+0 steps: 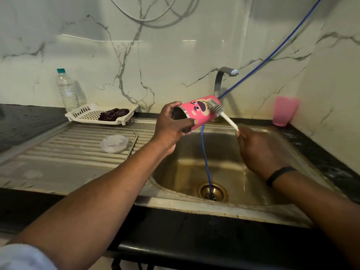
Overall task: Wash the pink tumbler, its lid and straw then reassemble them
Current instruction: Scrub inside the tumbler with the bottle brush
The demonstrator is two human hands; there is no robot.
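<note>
**Tumbler mid-scrub, lid and straw waiting**

Nearest you, your right hand (259, 151) is closed around the white handle of the bottle brush (215, 108). Your left hand (171, 123) grips the pink tumbler (196, 112) at its open rim, held sideways over the sink (303, 152), bristles on its outer wall. The clear lid (114, 143) sits left on the drainboard (washed or not, you can't tell). No straw shows; rinsing and reassembly remain.
</note>
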